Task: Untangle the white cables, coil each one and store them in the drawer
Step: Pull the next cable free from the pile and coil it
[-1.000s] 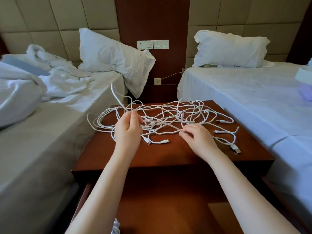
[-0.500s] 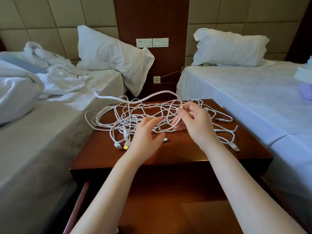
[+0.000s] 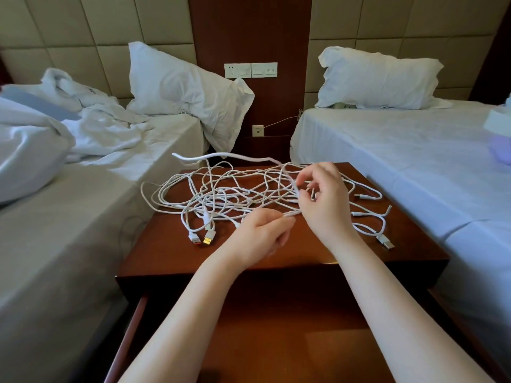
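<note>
The white cables (image 3: 221, 194) lie in one big messy pile on the table (image 3: 304, 252), in the middle of the frame. None is coiled yet. The drawer (image 3: 276, 349) is open at the bottom of the frame, and no cable shows in it.

The right hand (image 3: 325, 205) pinches one strand (image 3: 237, 156) and holds it up over the pile. That strand swings off to the upper left. The left hand (image 3: 257, 239) is lower, just under the right one. Its fingers are curled, and it seems to pinch a strand at its fingertips.

So I think this is the first step: getting the knots out.

Next, that one strand should be pulled out slowly, loop by loop, until its end comes free. The other hand should hold the pile down so it does not slide off the table. Two plugs (image 3: 203, 240) at the lower left of the pile could catch on loops, so no hard tugs.
</note>
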### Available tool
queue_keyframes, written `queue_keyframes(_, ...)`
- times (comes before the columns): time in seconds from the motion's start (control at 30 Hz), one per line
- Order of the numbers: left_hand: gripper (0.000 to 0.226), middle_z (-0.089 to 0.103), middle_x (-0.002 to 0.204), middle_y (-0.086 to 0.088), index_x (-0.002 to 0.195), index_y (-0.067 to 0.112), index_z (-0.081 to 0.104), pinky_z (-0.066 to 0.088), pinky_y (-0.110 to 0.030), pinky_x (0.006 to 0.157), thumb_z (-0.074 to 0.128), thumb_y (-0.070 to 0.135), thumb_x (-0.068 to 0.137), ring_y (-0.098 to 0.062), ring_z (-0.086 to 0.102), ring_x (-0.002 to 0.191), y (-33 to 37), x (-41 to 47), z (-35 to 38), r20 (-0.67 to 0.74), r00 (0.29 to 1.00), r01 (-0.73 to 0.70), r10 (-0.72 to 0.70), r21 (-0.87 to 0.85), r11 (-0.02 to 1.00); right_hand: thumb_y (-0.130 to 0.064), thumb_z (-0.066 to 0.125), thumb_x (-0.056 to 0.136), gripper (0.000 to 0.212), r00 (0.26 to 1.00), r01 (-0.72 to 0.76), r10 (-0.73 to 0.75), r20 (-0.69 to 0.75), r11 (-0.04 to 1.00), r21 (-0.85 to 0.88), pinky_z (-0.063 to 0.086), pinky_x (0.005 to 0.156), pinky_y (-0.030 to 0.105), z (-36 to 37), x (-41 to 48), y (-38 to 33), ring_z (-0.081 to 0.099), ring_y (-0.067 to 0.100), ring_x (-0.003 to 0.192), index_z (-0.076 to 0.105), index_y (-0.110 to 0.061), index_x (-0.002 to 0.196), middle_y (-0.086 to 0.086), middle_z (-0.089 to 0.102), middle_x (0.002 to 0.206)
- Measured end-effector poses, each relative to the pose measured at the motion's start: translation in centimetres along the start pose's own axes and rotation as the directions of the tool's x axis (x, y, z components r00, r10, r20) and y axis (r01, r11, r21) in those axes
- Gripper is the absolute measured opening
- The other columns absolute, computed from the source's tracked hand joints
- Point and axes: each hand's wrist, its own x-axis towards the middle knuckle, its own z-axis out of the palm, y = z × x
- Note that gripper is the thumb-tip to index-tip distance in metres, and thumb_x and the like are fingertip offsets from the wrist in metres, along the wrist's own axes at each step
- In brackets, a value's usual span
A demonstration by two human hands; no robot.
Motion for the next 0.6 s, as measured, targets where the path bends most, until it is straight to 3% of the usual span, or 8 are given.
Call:
queue_keyframes(0.07, 0.050, 0.033, 0.047, -0.002, 0.044, 0.019, 0.043, 0.028, -0.029, 0.049, 0.049, 0.024, 0.094, -0.018, 0.030, 0.046, 0.1, 0.0, -0.4, -0.001, 1.000, -0.012, 0.012, -0.161, 0.987, -0.002, 0.058, 0.082, 0.021, 0.993, -0.013, 0.010, 0.121, 1.000, 0.020, 0.044, 0.081, 0.024, 0.2, -0.2, 1.1, 0.049, 0.011, 0.102, 0.068, -0.020, 0.077, -0.007, 0.053, 0.102)
queue_keyframes(0.13, 0.046, 0.030, 0.047, -0.001, 0.043, 0.020, 0.042, 0.025, -0.029, 0.047, 0.049, 0.026, 0.088, -0.016, 0.026, 0.046, 0.0, 0.0, -0.9, -0.052, 0.999, -0.020, 0.008, -0.246, 0.969, -0.014, 0.049, 0.083, 0.028, 0.945, -0.133, 0.086, 0.315, 0.983, 0.130, 0.040, 0.094, 0.030, -0.1, -0.5, 1.6, 0.047, 0.010, 0.113, 0.070, -0.026, 0.070, -0.011, 0.058, 0.107)
queue_keyframes(0.23, 0.052, 0.028, 0.049, -0.002, 0.044, 0.019, 0.042, 0.019, -0.032, 0.051, 0.047, 0.019, 0.095, -0.015, 0.023, 0.048, -0.4, 0.1, -1.3, -0.120, 0.993, -0.011, -0.022, -0.268, 0.963, -0.018, 0.050, 0.085, 0.022, 0.880, -0.159, 0.065, 0.471, 0.974, 0.163, 0.035, 0.096, 0.026, -0.4, -0.8, 1.7, 0.047, 0.008, 0.118, 0.070, -0.024, 0.076, -0.012, 0.060, 0.113)
queue_keyframes(0.3, 0.048, 0.028, 0.049, 0.000, 0.050, 0.016, 0.044, 0.019, -0.032, 0.051, 0.044, 0.017, 0.098, -0.014, 0.023, 0.047, -0.5, 0.0, -1.5, -0.113, 0.993, -0.002, -0.029, -0.261, 0.965, -0.022, 0.057, 0.090, 0.014, 0.910, -0.014, -0.024, 0.414, 0.996, 0.089, 0.038, 0.094, 0.024, -0.1, -0.9, 1.8, 0.051, 0.008, 0.114, 0.070, -0.019, 0.085, -0.010, 0.064, 0.111)
queue_keyframes(0.4, 0.033, 0.027, 0.047, 0.003, 0.062, 0.009, 0.047, 0.024, -0.025, 0.046, 0.044, 0.026, 0.090, -0.013, 0.023, 0.045, -0.1, -0.3, -1.6, 0.055, 0.998, 0.045, -0.031, -0.273, 0.961, -0.031, 0.050, 0.096, 0.028, 0.952, 0.092, -0.104, 0.287, 0.994, 0.055, 0.048, 0.086, 0.028, 0.1, -1.1, 1.7, 0.059, 0.010, 0.100, 0.071, -0.013, 0.092, -0.004, 0.070, 0.097)
queue_keyframes(0.5, 0.036, 0.028, 0.046, 0.001, 0.060, 0.006, 0.047, 0.033, -0.025, 0.048, 0.040, 0.024, 0.090, -0.016, 0.027, 0.046, 0.7, -0.5, -1.4, 0.254, 0.967, 0.066, 0.016, -0.311, 0.948, -0.032, 0.041, 0.096, 0.035, 0.956, 0.142, -0.151, 0.252, 0.988, 0.056, 0.045, 0.070, 0.035, 0.0, -1.0, 1.3, 0.056, 0.015, 0.079, 0.066, -0.011, 0.082, -0.001, 0.063, 0.077)
queue_keyframes(0.6, 0.036, 0.035, 0.046, 0.000, 0.059, 0.005, 0.049, 0.041, -0.027, 0.053, 0.041, 0.021, 0.091, -0.017, 0.035, 0.046, 1.6, -0.7, -1.1, 0.259, 0.961, 0.009, 0.097, -0.378, 0.926, -0.026, 0.044, 0.090, 0.022, 0.927, 0.247, -0.247, 0.281, 0.968, 0.038, 0.038, 0.067, 0.029, 0.2, -1.0, 0.2, 0.045, 0.013, 0.077, 0.054, -0.021, 0.071, -0.009, 0.054, 0.074)
